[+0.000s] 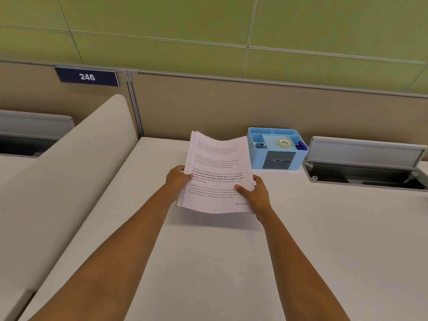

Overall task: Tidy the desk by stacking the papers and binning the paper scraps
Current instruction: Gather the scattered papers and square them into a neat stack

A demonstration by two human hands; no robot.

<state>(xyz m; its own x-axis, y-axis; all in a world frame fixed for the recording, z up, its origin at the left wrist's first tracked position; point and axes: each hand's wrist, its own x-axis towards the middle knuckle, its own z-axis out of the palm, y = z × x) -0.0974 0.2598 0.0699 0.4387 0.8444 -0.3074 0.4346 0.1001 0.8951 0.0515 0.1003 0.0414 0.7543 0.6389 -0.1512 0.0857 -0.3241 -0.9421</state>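
Observation:
A stack of printed white papers (217, 163) hangs just above the white desk (231, 262), its sheets gathered and slightly bowed. My left hand (177, 179) grips the stack's left edge, thumb on the top sheet. My right hand (257, 193) grips the lower right edge, thumb pressed on the text near a "RECEIVED" stamp. No paper scraps and no bin show in this view.
A light blue desk organiser (275, 149) with a tape roll and small items stands just right of the papers against the beige partition (231, 107). An open cable hatch (368, 172) lies at the far right. A low white divider (69, 163) borders the desk's left side.

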